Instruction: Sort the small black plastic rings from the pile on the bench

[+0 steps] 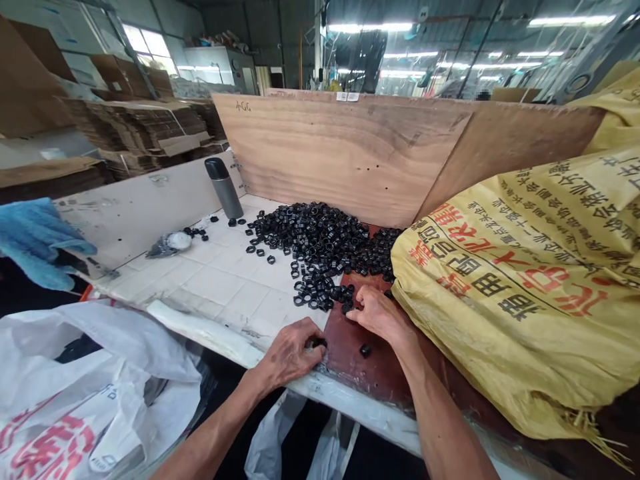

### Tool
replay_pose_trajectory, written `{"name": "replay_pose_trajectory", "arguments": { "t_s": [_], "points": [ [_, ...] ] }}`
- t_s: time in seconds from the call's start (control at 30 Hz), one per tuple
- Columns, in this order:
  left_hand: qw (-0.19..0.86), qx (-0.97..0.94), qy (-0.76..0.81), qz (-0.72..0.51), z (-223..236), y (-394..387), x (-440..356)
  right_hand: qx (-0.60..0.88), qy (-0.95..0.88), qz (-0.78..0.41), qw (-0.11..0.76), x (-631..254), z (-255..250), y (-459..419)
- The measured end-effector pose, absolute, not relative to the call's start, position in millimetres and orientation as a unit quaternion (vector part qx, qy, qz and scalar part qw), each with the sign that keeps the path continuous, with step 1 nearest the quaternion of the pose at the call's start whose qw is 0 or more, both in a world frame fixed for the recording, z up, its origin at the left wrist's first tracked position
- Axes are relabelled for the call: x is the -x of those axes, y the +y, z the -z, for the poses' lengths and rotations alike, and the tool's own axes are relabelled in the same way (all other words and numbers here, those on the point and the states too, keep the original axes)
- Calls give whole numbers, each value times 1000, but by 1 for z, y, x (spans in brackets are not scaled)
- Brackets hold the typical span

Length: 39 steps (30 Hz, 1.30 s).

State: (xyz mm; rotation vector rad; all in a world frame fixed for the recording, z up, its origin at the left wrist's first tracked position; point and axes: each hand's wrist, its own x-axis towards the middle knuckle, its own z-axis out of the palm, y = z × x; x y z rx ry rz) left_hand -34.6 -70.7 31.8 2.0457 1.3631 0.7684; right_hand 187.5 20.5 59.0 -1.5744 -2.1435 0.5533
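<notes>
A large heap of small black ring-shaped nuts [320, 233] lies on the table, spreading toward the front. My left hand [295, 350] rests at the table's front edge, fingers curled round a black nut [315, 343] that shows only in part. Over the red-brown sheet [345, 353], my right hand [380, 312] has its thumb and finger pinched at a black piece [347, 307] beside the heap's near end. One loose black cap-like piece [365, 350] sits on the sheet between my hands.
A yellow woven sack [525, 287] bulges over the right side. Wooden boards [340, 153] wall the back. A dark thermos [224, 188] stands at the back left, near a small plastic bag [170, 244]. White bags [100, 380] hang front left, below a blue glove [40, 240].
</notes>
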Motion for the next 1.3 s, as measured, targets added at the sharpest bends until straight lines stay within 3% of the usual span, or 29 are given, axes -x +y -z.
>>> {"name": "replay_pose_trajectory", "arguments": {
  "t_s": [0.1, 0.27, 0.4, 0.6, 0.7, 0.87, 0.93, 1.3],
  "points": [
    [268, -780, 503, -259, -31, -62, 29, 554, -785, -210, 182, -186, -55, 18],
    [240, -685, 584, -364, -14, -42, 26, 521, -798, -269, 141, -183, -55, 18],
    [176, -712, 583, -350, -4, -27, 21, 483, -803, -331, 112, -181, -58, 18],
    [130, -716, 610, -315, -3, -24, 13, 515, -740, -407, 143, -166, -53, 17],
    [196, -669, 615, -370, -5, -26, 14, 506, -703, -457, 202, -160, -50, 16],
    [491, -459, 563, -481, -16, -28, 18, 459, -585, -614, 266, -152, -51, 10],
    [559, -408, 516, -505, -21, -28, 22, 447, -564, -633, 287, -149, -50, 8],
    [596, -351, 451, -565, -30, -29, 28, 444, -544, -634, 324, -145, -37, 11]
  ]
}}
